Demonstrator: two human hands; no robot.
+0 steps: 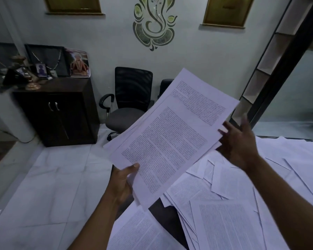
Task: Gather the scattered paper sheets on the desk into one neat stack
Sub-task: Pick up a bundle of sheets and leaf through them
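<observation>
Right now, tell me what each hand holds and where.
Left hand grips the sheaf of printed sheets at its near corner; right hand touches its right edge.

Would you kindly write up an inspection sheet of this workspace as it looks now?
Surface: dark desk, mostly hidden under paper.
Job's things: held bundle of sheets, raised and fanned, edges not squared; loose sheets still overlapping all over the desk.
Clutter: nothing seen on the desk besides paper.
Grippers: left hand grips the bundle's near corner, thumb on top; right hand at the bundle's right edge, fingers spread.
Cables: thin cord low on the left wall.
Surroundings: black office chair, dark cabinet with pictures and brass items on top, pale floor.
</observation>
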